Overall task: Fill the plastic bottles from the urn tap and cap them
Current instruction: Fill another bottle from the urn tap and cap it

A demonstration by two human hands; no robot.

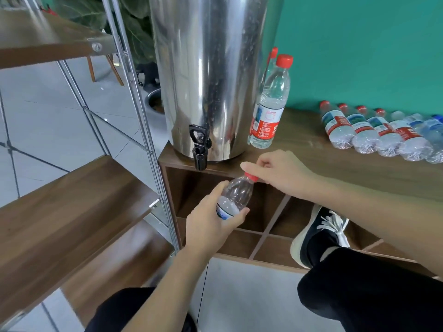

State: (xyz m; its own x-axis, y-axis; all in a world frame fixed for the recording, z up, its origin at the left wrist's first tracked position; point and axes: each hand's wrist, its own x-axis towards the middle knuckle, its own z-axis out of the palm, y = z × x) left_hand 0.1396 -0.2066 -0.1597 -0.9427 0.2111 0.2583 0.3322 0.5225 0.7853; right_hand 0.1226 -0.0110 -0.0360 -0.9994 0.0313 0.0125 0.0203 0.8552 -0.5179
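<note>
Your left hand [211, 226] wraps the bottle [233, 196], tilted below the tap [200, 146]; your right hand [275, 173] pinches its red cap [251, 176]. It looks empty, so light and easily crushed: keep the grip low and gentle.

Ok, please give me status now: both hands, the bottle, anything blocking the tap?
Left hand grips bottle body, tilted. Right hand pinches its red cap. Bottle off to the right of tap, lower. Nothing under spout.
</note>
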